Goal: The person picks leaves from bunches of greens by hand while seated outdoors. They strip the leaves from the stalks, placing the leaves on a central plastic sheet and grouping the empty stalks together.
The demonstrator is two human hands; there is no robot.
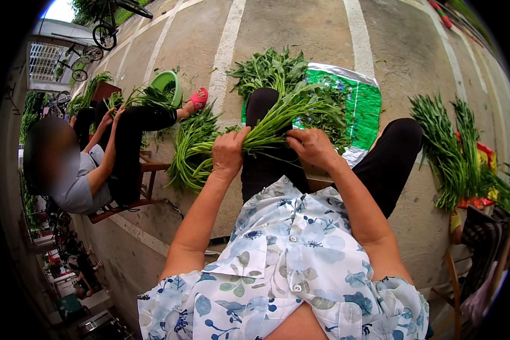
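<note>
A bunch of long-stemmed leafy greens [275, 120], which looks like water spinach, lies across my raised left knee, its leaves pointing to the far right. My left hand [228, 153] is closed round the stem ends. On the other side of the bunch, my right hand [314, 147] has its fingers pinched together at the stems; the fingertips are partly hidden. Just left of my left hand, a loose heap of the same greens [194, 152] rests on the ground. Beyond my knee lies another leafy pile [269, 71], beside a green and silver plastic sheet [366, 107] strewn with leaves.
More greens [439, 144] lie in long bundles at the right, near a red and yellow bag [486, 161]. At the left, a person [85, 170] on a wooden chair [147, 184] handles greens near a green basin [173, 85]. Bicycles [105, 34] stand far left.
</note>
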